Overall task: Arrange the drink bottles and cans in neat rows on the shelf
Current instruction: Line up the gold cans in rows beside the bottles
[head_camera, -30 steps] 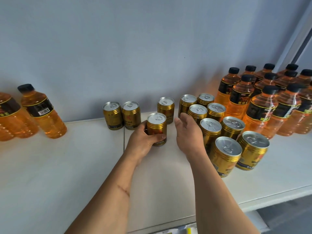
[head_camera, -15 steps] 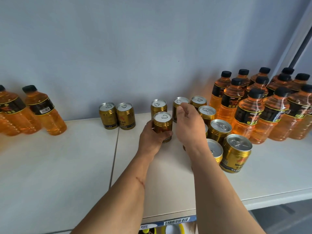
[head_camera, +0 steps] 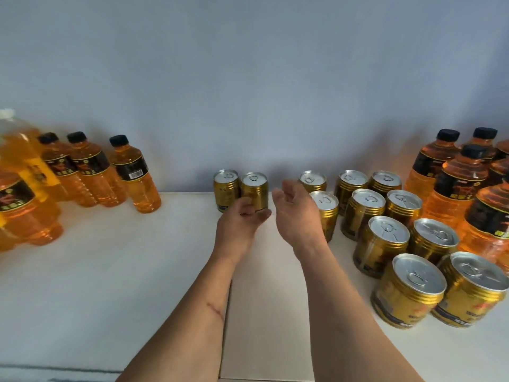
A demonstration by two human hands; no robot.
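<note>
A: What's hidden or cut off?
B: Bottles at right [head_camera: 451,186] run off the frame edge, count unclear; big pale-capped bottle [head_camera: 19,150] at far left is blurred and cropped; labels too soft to read; shelf [head_camera: 110,271] front edge mostly out of view; right hand [head_camera: 298,213] covers part of the can [head_camera: 325,208] behind it.

A: Hands and the cans?
B: Left hand [head_camera: 242,220] sits in front of the right can of the pair [head_camera: 254,188] by the back wall [head_camera: 248,78]; fingers curled loosely, tips at the can's lower part; cannot tell whether they touch it or grip it. The other can of the pair [head_camera: 225,188] stands just beside it, to the left. Right hand is open, palm turned inward, fingers slack, holding nothing; it hovers between the pair and the block of cans [head_camera: 385,224] at right, which stands in rough rows two wide.

A: Changes from before?
B: Half a second ago the left hand was wrapped round a single can in mid-shelf, right hand just beside it; that can now stands in the block and both hands are off it; view has swung left, more left bottles [head_camera: 135,172] showing.
</note>
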